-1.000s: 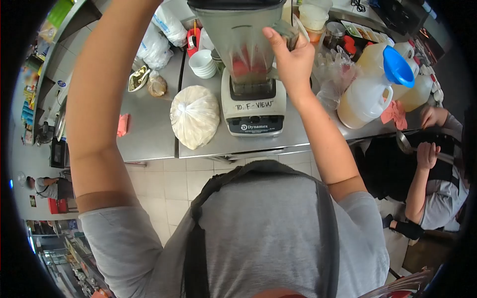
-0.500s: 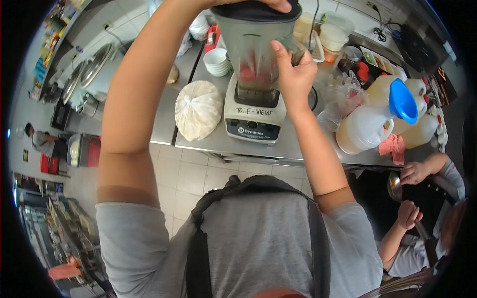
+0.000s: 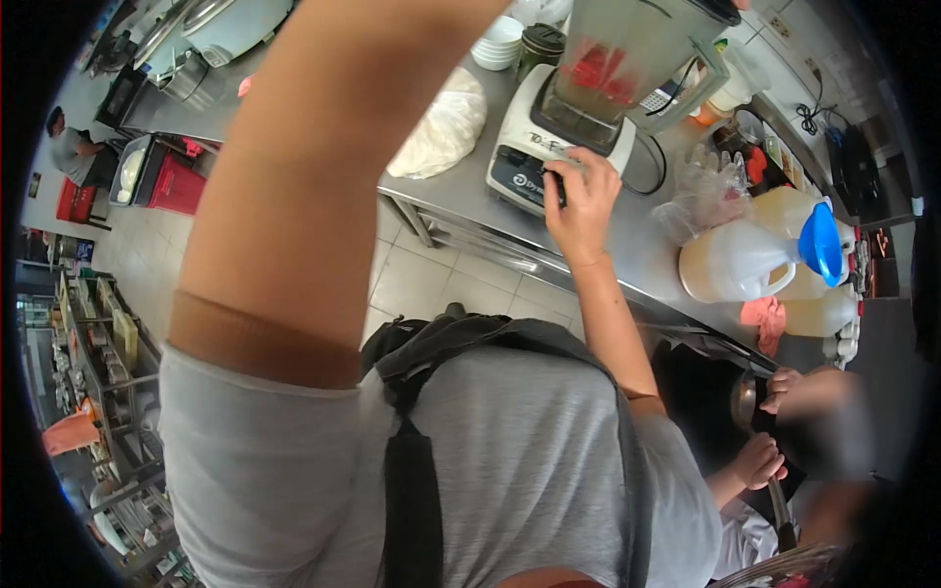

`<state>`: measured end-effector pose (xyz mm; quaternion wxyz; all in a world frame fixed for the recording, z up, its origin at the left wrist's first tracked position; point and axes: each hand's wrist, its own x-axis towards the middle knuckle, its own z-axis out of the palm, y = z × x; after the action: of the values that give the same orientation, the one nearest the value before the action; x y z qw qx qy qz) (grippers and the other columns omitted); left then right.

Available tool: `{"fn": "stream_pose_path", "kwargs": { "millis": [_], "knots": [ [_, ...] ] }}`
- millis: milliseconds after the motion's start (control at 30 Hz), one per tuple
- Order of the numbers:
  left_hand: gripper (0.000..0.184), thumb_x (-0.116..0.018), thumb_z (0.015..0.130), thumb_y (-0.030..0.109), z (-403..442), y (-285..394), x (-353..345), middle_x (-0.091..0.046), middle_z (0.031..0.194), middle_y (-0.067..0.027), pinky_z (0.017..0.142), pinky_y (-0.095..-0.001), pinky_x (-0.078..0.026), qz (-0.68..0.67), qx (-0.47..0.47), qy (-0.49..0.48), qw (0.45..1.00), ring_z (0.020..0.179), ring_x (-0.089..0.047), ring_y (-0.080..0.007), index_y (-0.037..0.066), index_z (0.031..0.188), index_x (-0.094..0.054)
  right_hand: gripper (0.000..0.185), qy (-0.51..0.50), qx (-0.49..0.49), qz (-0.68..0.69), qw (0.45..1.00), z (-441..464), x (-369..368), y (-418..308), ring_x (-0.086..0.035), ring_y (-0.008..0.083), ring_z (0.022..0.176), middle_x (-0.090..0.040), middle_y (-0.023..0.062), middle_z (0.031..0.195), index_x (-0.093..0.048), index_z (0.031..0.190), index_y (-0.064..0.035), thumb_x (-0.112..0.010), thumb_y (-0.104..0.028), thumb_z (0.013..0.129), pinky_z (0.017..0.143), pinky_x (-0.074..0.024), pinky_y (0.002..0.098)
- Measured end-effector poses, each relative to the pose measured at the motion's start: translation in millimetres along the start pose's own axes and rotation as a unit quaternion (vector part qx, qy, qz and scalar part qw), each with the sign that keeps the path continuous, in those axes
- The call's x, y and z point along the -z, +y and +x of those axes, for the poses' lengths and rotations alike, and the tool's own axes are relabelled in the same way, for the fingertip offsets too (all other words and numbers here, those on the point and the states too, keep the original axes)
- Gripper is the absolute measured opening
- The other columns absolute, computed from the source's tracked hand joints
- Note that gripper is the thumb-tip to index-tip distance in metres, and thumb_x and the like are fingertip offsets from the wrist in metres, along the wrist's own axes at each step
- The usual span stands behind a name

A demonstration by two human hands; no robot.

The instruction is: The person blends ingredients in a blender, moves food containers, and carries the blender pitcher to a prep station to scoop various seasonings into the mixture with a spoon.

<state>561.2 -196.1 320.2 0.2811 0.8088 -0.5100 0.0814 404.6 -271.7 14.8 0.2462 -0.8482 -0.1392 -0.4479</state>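
A blender base (image 3: 534, 122) with "Dynamex" on its front panel stands on the steel counter, tilted in my view. Its clear jar (image 3: 647, 44) holds red chunks and is cut off by the top edge. My right hand (image 3: 585, 204) is at the front panel, fingers closed around a black control knob (image 3: 556, 184). My left arm (image 3: 294, 186) reaches up across the view and leaves it at the top. Only a sliver of skin shows beside the black lid (image 3: 720, 8), so my left hand's grip is hidden.
A white plastic bag (image 3: 446, 127) and stacked white bowls (image 3: 498, 44) stand left of the blender. Right of it are clear plastic gloves (image 3: 706, 186), large jugs (image 3: 725, 263), a blue funnel (image 3: 821, 245) and a pink cloth (image 3: 765, 321). A co-worker's hands (image 3: 760, 461) hold a pan at lower right.
My right hand has left the jar's handle and moved down to the knob. My left hand has nearly gone out of view at the top. The blender appears shifted right as the view turned.
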Motion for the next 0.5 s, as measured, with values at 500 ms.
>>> {"fn": "stream_pose_path", "kwargs": {
  "millis": [500],
  "knots": [
    [0.060,-0.076,0.053,0.052,-5.9,0.1,2.6,-0.064,0.109,-0.0110,0.084,-0.0367,-0.047,0.030,-0.034,-0.037,0.998,0.096,-0.061,-0.0257,0.012,0.097,-0.071,0.023,-0.113,0.037,-0.170,0.978,-10.0,-5.3,-11.1,-0.052,0.0218,0.092,-0.059,0.0001,0.103,-0.063,0.087,-0.0141,-0.071,-0.010,0.067,0.083,-0.0352,0.0355]
  ]
}}
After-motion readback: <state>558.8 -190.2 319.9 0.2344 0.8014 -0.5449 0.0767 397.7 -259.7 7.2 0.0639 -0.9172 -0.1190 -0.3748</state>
